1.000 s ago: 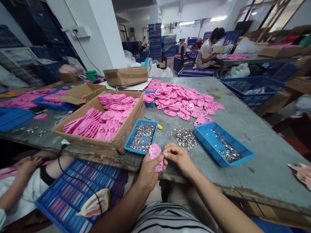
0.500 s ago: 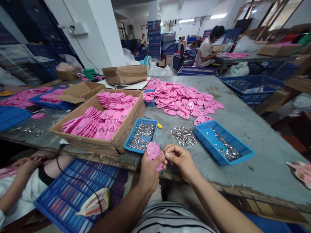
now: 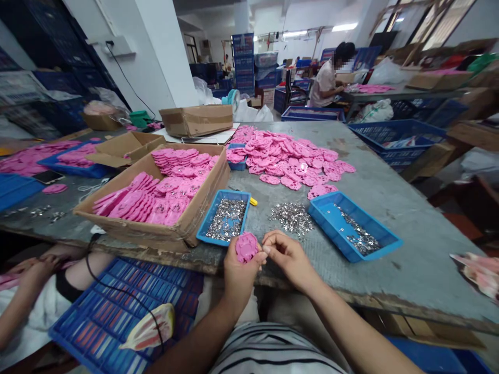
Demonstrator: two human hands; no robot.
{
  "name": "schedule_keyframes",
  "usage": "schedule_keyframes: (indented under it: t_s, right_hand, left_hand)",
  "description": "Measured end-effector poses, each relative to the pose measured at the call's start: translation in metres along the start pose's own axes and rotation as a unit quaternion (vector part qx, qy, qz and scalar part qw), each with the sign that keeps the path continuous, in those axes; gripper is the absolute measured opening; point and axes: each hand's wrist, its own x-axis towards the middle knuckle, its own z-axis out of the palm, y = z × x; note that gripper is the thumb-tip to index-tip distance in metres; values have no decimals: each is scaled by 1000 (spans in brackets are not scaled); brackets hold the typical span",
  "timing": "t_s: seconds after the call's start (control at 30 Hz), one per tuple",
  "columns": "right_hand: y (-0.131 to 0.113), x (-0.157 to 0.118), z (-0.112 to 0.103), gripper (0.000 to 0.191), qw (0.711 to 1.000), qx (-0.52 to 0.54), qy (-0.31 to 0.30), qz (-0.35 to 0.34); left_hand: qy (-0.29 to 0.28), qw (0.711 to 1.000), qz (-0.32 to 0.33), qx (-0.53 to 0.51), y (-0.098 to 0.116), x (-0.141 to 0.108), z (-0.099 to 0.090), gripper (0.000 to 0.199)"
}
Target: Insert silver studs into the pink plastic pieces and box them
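My left hand (image 3: 238, 275) grips a pink plastic piece (image 3: 247, 246) at the table's near edge. Beside it, my right hand (image 3: 286, 258) has its fingertips pinched together against the right side of that piece; whether a small metal part sits in them is too small to tell. Just behind my hands stand a small blue tray (image 3: 225, 218) of silver metal bits, a loose heap of the same bits (image 3: 292, 216), and a bigger blue tray (image 3: 353, 226) holding a few more.
A cardboard box (image 3: 156, 234) of stacked pink pieces stands at the left. A wide pile of pink pieces (image 3: 288, 158) covers the table's middle. A blue crate (image 3: 117, 311) sits low left, beside another person's arms (image 3: 27, 291). A person (image 3: 329, 78) works at a far table.
The pink piece has tilted flatter in my left hand, now showing its back. Both hands stay at the table's edge, and the view has shifted slightly.
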Motion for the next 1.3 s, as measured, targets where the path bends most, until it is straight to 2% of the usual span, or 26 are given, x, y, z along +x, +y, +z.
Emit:
schedule_keyframes:
  t_s: [0.27,0.47,0.57,0.67,0.77,0.9,1.07,1.2,1.3]
  right_hand:
    - [-5,1,-1,21,997,-73,15,-34]
    - [2,-2,0,21,998,21,26,47]
    - [3,-2,-1,24,998,14,48,42]
    - [1,-1,-2,26,996,61,44,57]
    - [-3,0,-1,27,985,129,70,89]
    - [-7,-2,2,23,983,130,93,89]
    - [-11,-4,5,22,987,114,77,82]
    - [-12,-6,5,19,987,107,59,99]
    - [-12,-7,5,18,988,98,56,102]
  left_hand:
    - [-36,999,9,-11,7,-1,-1,25]
    - [-20,1000,-13,-13,4,2,2,26]
    - [-26,999,-16,-15,0,2,2,29]
    - [-59,995,-27,-77,-1,2,2,31]
    - [-111,971,-72,-200,3,2,0,37]
    - [-170,944,-100,-266,7,2,-7,49]
    - [-205,943,-60,-256,-2,4,-15,61]
    - [-210,947,15,-241,-9,6,-17,54]
    - [-219,949,46,-222,-11,8,-17,51]
